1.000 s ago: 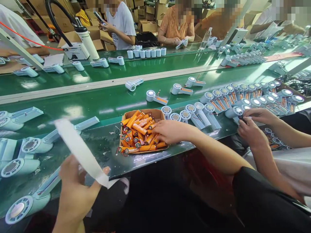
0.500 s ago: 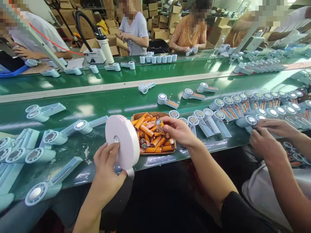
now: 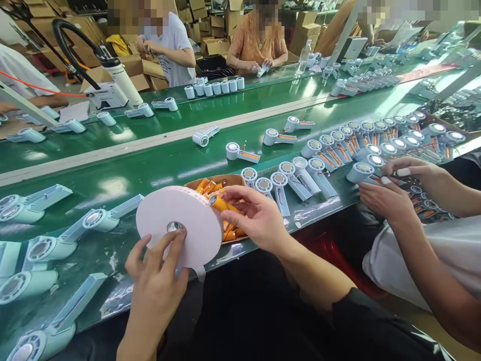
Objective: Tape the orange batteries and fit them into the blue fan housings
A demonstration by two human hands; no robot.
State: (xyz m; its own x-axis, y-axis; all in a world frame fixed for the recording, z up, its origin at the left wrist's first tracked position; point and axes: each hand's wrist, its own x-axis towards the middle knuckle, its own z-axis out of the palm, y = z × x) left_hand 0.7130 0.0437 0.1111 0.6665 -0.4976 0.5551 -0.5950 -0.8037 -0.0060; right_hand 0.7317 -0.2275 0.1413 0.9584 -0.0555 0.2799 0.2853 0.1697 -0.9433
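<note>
Left hand [image 3: 156,281] grips white tape roll [image 3: 179,225] upright, fingers at core. Right hand [image 3: 255,220] pinches orange battery [image 3: 218,202] touching roll's right rim (long axis points toward roll), above battery box [image 3: 235,180].

White tape roll [image 3: 180,223]; orange batteries [image 3: 218,203] in a brown cardboard box [image 3: 233,179]; glossy green conveyor belt [image 3: 150,165]; pale blue fan housings [image 3: 93,219].

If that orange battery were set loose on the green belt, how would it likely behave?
The orange battery, pinched by the right hand against the tape roll, is a smooth cylinder, so it probably rolls. It looks rigid and likely dense for its size.
</note>
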